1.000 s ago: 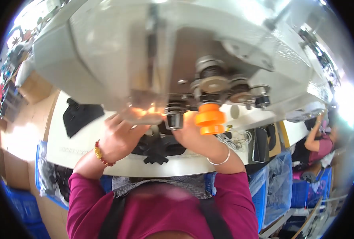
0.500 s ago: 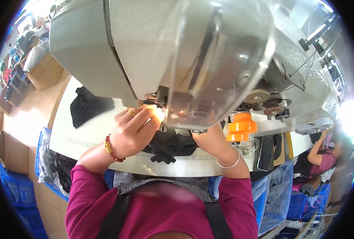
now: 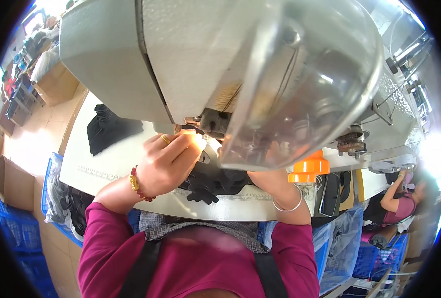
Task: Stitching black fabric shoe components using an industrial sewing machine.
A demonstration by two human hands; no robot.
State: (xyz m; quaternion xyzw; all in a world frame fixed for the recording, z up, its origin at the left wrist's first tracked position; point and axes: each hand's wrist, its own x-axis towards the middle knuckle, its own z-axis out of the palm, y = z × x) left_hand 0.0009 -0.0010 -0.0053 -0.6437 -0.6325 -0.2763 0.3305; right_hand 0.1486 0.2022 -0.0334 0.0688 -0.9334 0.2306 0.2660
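My left hand (image 3: 167, 161) is under the head of a grey sewing machine (image 3: 190, 54), close to the presser-foot area. Its thumb and fingertips are pressed together in bright lamp light; glare hides what they pinch. My right hand (image 3: 267, 180) lies to the right, its fingers mostly behind the machine's clear plastic guard (image 3: 325, 94) and hard to read. Between the hands, black fabric pieces (image 3: 203, 191) with notched edges lie on the white table (image 3: 181, 206). A stack of black cut pieces (image 3: 109, 130) sits left of the machine head.
An orange knob-like part (image 3: 310, 166) hangs right of the guard. A dark phone (image 3: 330, 193) lies on the table's right side. Blue baskets (image 3: 19, 223) and cardboard boxes (image 3: 56, 84) stand on the left floor. Another person (image 3: 399, 201) sits at far right.
The clear guard appears larger and farther right, covering more of my right hand. My left hand keeps nearly the same pinch and place.
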